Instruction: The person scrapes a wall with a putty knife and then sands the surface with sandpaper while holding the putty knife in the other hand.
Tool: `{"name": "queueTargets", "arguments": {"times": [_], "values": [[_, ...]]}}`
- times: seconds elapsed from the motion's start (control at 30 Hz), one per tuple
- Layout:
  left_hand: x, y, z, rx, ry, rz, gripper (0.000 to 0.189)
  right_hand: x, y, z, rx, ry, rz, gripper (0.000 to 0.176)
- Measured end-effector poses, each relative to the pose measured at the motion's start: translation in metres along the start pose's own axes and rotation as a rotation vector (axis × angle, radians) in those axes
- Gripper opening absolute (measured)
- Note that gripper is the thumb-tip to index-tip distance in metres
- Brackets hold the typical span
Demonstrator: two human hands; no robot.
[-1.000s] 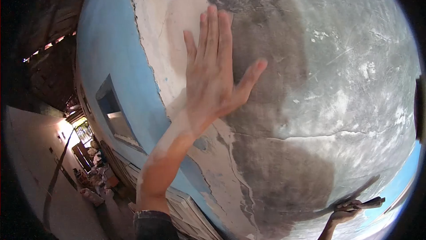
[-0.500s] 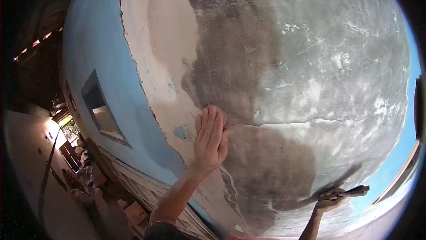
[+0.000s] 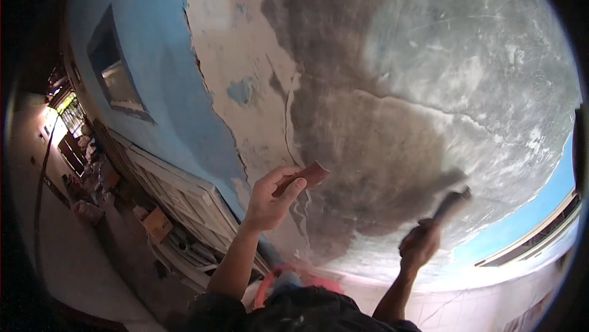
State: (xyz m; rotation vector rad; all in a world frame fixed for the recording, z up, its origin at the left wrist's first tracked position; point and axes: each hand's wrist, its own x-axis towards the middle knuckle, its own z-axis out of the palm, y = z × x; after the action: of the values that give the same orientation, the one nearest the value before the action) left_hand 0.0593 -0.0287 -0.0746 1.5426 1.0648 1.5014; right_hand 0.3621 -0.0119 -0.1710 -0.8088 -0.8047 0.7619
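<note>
Just above the dark clothing [image 3: 304,308] at the bottom of the view, the left grip [image 3: 267,204] is clamped on a curved, reddish-brown piece [image 3: 311,175], thin and matte, with thumb across its face and its free end jutting to the right. Level with that or a little lower, to the right, the right grip [image 3: 421,245] is closed around a dark, elongated tool [image 3: 453,204], blurred, its far end pointing up and right; whether either item touches the wall is hard to tell. Behind both grips spreads a wall surface [image 3: 478,80] of mottled grey, smooth and cloudy with white smears, scratches and a wavering crack. Directly above the grips it darkens into a brownish, damp-looking patch [image 3: 386,148]. Left of this runs a beige strip [image 3: 236,43] with flaking blue spots, its edge chipped and ragged against flat blue paint [image 3: 165,86]. Below and between the grips shows something red [image 3: 331,284]. Left of the left grip lean pale panelled frames [image 3: 181,189], with a cardboard box [image 3: 157,224] beyond; a dark-framed window opening [image 3: 115,80] sits higher up, and farthest off, daylight enters through a barred opening [image 3: 72,117].
</note>
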Motion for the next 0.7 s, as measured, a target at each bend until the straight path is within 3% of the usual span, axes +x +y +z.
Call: {"name": "queueTargets", "arguments": {"times": [0.07,0.17,0.27,0.4,0.43,0.57,0.63,0.7], "values": [[-0.006,-0.024,0.001,-0.492,-0.127,-0.062,0.035,-0.010,-0.010,0.019,-0.141,-0.368,0.037,0.028],[-0.019,-0.035,0.023,-0.955,-0.186,-0.103,0.039,-0.023,-0.022,0.063,-0.207,-0.568,0.235,0.035],[-0.031,-0.061,0.029,-0.930,-0.290,-0.166,0.042,-0.034,-0.013,0.095,-0.252,-0.730,0.249,0.043],[-0.039,-0.064,0.028,-0.785,-0.148,-0.236,0.036,-0.035,-0.002,0.118,-0.388,-0.922,0.099,0.050],[-0.035,-0.058,0.028,-0.751,-0.091,-0.230,0.033,-0.036,0.002,0.125,-0.381,-0.903,-0.048,0.052],[-0.035,-0.045,0.032,-0.510,0.067,-0.205,0.028,-0.039,0.007,0.129,-0.422,-0.880,0.043,0.054],[-0.034,-0.044,0.038,-0.542,0.124,-0.189,0.026,-0.041,-0.001,0.133,-0.424,-0.834,0.079,0.052],[-0.033,-0.039,0.043,-0.543,0.170,-0.151,0.024,-0.038,-0.002,0.130,-0.425,-0.890,-0.070,0.052]]}}
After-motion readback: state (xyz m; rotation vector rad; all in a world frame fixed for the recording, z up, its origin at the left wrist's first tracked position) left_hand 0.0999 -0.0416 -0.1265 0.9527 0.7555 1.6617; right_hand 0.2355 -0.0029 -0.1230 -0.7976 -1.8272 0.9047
